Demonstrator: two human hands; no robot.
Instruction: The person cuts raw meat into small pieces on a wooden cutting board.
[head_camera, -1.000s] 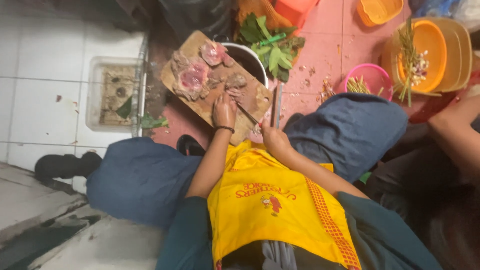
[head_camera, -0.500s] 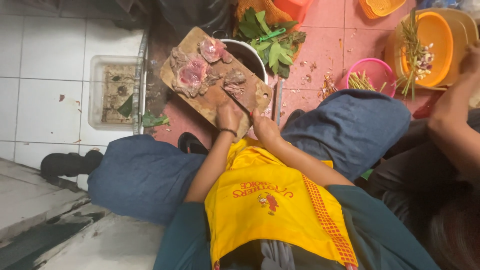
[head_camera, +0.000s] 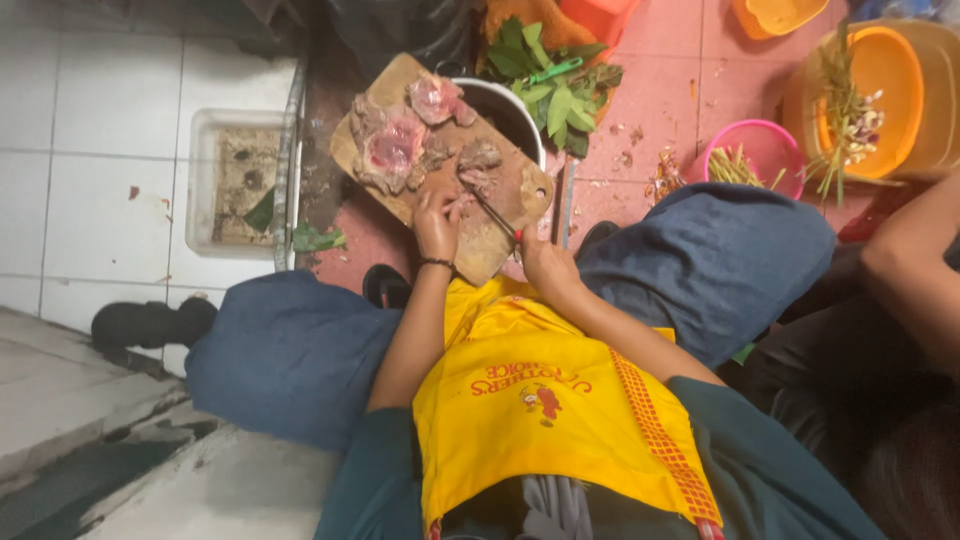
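The right hand (head_camera: 545, 268) is closed around the handle of a knife (head_camera: 492, 212), whose thin dark blade slants up and away from the knuckles onto the meat. The left hand (head_camera: 438, 222), with a dark band at the wrist, lies just beside the blade with its fingers bent down, pressing on a small piece of raw meat (head_camera: 462, 195); whether it pinches the piece or only pins it flat cannot be told. Both hands work over a wooden cutting board (head_camera: 500, 245), a pale brown slab with rounded corners and a small hole near the corner nearest the right hand. Beyond the left fingers lie larger chunks of meat (head_camera: 392, 150), grey-brown outside and wet pink where cut. The board rests across a dark round pot (head_camera: 518, 112) with a light rim.

Below the wrists hangs a yellow apron (head_camera: 540, 420) with red printing and a small red figure at its middle and a woven orange strip down one side, over blue trouser knees. Past the knife tip, green leaves (head_camera: 550, 95) are heaped. Farther out from the right hand stand a pink plastic bowl (head_camera: 775, 145) of stalks and an orange basin (head_camera: 895, 80) with herb sprigs. Out from the left hand, a clear plastic tub (head_camera: 205, 180) sits on white tiles.
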